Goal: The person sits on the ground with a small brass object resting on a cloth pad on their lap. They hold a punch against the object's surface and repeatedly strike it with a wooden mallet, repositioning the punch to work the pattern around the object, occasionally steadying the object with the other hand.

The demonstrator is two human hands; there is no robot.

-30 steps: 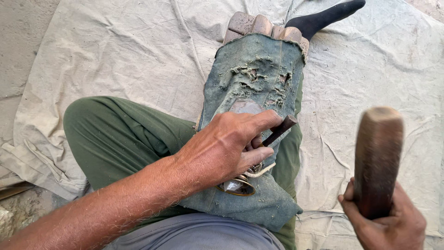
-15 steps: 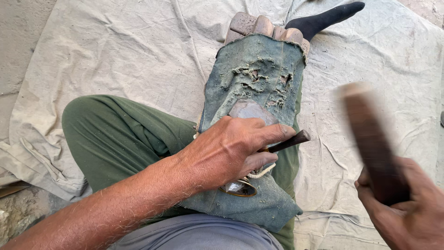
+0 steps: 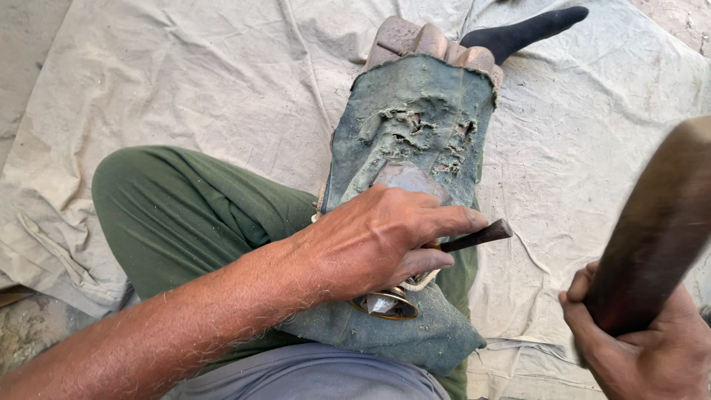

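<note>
mallet (image 3: 652, 237) now raised nearer; chisel (image 3: 478, 237) unmoved.

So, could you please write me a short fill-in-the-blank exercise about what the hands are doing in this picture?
1. The left hand presses a dark pointed tool against a grey ____ on the lap.
2. The right hand grips a brown wooden ____.
3. A worn blue-green pad covers the leg, which wears ____ trousers.
4. The person sits on a pale ____ spread over the ground.

Missing words: stone; mallet; green; cloth
</note>
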